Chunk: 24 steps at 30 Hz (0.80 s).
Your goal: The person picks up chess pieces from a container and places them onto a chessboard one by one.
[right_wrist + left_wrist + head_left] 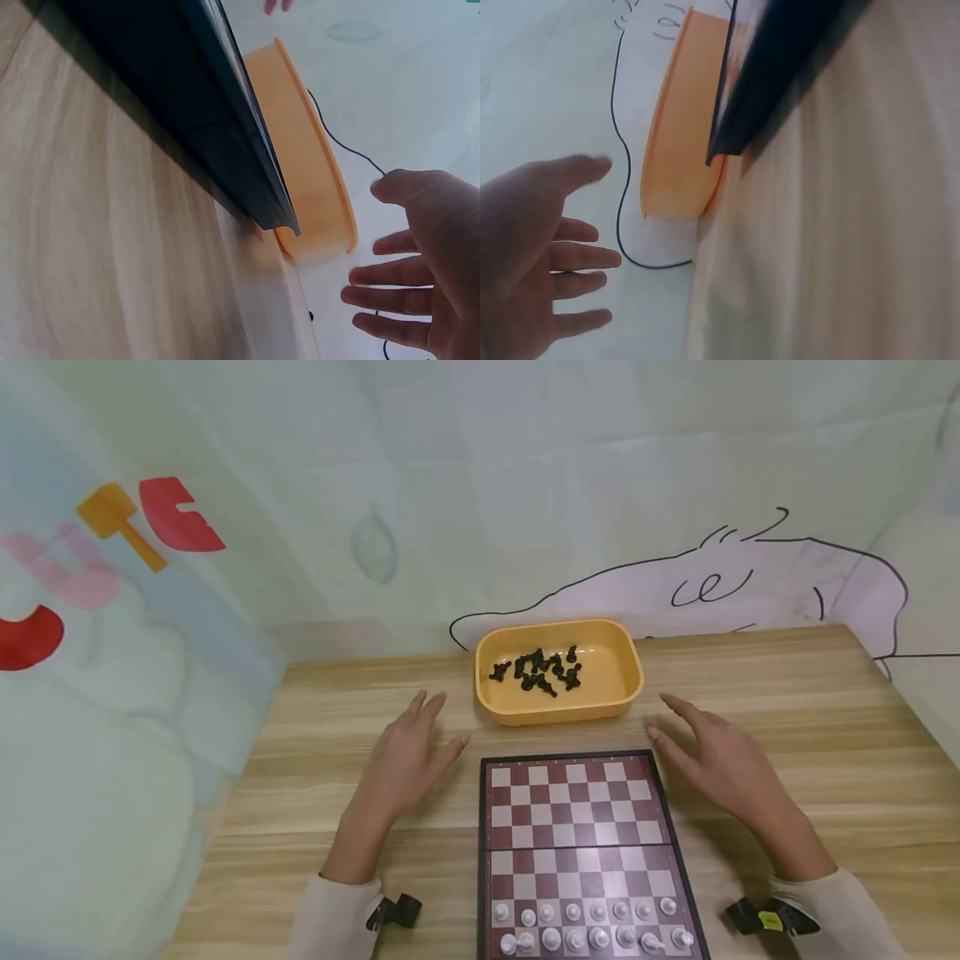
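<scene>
In the head view, the left hand is stretched forward above the wooden table, its fingers straight and its thumb standing away from them. The yellow tray is ahead of this hand and to its right, near but apart from the fingertips. In the tray lie small black chess pieces, loosely heaped. The chessboard lies to the right of the left hand and reaches back toward the person. Two rows of white chess pieces are on its near end, between the two wrists. The right hand has also straight fingers, with the thumb apart; the tray is ahead of it on its left, and the board is to its left and nearer to the person.

In the left wrist view, the left fingers are spread, with gaps between them, and the tray's side is well apart to their right.

In the right wrist view, the right fingers are extended and slightly separated; the tray is to their left, beyond the board's dark edge.
</scene>
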Available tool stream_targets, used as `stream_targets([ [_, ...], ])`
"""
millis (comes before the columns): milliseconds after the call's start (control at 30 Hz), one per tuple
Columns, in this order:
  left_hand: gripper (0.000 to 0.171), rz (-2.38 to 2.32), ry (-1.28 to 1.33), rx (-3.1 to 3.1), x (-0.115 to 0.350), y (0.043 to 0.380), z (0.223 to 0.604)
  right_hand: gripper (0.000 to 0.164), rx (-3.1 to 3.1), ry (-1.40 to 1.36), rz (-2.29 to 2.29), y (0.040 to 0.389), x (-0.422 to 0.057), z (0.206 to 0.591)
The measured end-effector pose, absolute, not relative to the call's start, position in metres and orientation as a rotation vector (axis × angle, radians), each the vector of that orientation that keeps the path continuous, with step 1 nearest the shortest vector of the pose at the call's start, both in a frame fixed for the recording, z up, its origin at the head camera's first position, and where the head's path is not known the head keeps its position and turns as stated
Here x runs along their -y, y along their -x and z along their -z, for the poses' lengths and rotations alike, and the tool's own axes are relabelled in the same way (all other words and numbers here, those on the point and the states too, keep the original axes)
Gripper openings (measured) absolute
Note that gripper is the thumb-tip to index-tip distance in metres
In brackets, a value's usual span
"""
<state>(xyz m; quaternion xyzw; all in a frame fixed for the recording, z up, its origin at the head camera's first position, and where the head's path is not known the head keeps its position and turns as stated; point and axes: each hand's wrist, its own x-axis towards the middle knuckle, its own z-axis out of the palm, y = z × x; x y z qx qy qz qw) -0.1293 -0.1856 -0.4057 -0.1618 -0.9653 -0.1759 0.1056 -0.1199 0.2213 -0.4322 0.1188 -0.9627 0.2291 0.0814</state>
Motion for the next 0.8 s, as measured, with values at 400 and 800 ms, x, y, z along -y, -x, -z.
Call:
stream_targets([
  [400, 0.039, 0.396, 0.591, 2.803, 0.156, 0.183, 0.381, 0.015, 2.740, -0.505, -0.824, 0.121, -0.218, 0.441],
  [800, 0.023, 0.094, 0.667, 2.929, 0.125, 0.233, 0.376, 0.009, 2.744, -0.576, -0.780, 0.123, -0.215, 0.448],
])
